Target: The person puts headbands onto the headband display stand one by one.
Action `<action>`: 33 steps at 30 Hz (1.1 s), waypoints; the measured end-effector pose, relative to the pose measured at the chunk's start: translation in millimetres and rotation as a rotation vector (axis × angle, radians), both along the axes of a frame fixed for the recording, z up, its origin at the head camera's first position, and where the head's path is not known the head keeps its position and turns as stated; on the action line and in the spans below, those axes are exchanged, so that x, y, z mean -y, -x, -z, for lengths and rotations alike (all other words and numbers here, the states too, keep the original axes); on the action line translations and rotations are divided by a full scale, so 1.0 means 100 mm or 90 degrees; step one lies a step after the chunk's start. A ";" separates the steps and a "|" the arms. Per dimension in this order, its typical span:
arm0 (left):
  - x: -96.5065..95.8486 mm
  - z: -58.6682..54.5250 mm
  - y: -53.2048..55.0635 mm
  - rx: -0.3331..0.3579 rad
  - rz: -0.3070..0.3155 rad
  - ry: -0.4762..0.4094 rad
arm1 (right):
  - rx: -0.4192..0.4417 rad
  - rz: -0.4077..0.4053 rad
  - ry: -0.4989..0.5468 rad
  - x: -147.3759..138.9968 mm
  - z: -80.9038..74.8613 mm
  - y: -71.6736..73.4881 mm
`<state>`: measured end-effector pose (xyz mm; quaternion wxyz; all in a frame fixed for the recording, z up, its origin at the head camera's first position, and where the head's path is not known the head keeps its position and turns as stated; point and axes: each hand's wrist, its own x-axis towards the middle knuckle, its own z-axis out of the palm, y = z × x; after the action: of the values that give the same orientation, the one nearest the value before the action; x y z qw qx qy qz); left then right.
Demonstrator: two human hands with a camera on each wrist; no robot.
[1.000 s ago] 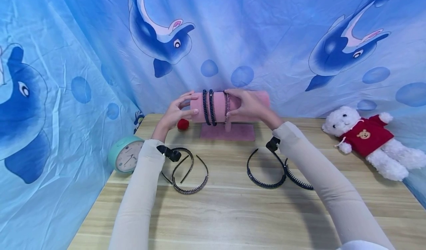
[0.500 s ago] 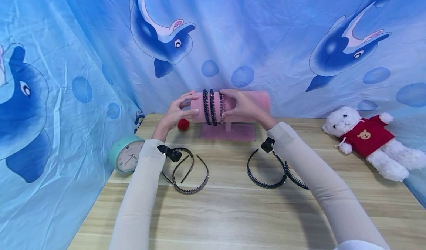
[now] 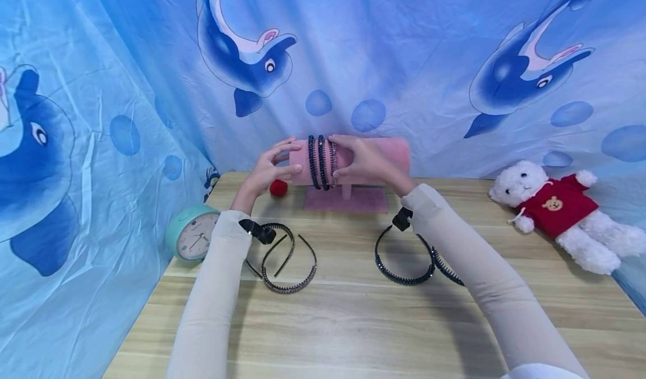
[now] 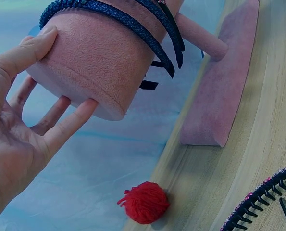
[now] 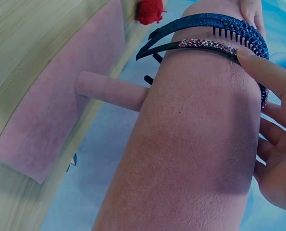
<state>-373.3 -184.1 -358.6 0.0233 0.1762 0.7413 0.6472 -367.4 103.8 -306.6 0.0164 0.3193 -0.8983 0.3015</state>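
Around the pink display roll [image 3: 397, 150], just right of two navy headbands [image 3: 321, 160], the rhinestone-studded headband [image 5: 207, 44] sits crosswise to its long axis; your nearer right hand [image 3: 370, 163] grips it, while your left hand [image 3: 263, 171] holds the roll's left end.

One of the hands [image 5: 280, 156] holds a jewelled headband [image 5: 205, 44] around a pink roll [image 5: 186, 144].
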 end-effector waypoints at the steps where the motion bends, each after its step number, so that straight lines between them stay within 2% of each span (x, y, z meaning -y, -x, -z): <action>1: 0.00 0.00 0.00 0.001 0.000 0.000 | 0.000 0.001 -0.001 0.00 0.00 0.00; 13: 0.01 -0.02 0.01 0.017 0.010 0.004 | 0.013 -0.020 0.010 0.02 0.01 0.01; 19: -0.02 -0.14 -0.11 0.023 0.012 0.009 | 0.009 -0.023 0.009 0.02 0.02 0.01; 23: -0.04 -0.19 -0.17 0.024 0.010 0.011 | -0.001 -0.021 0.015 0.01 0.02 0.00; 29: -0.05 -0.18 -0.17 0.027 0.010 0.008 | -0.024 -0.011 0.013 -0.04 0.03 -0.03; 33: -0.05 -0.18 -0.17 0.024 0.011 0.002 | -0.062 -0.020 0.017 -0.10 0.03 -0.07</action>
<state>-356.5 -179.6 -340.5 0.0435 0.1705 0.7403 0.6489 -360.0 113.4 -309.5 0.0598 0.3477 -0.8872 0.2974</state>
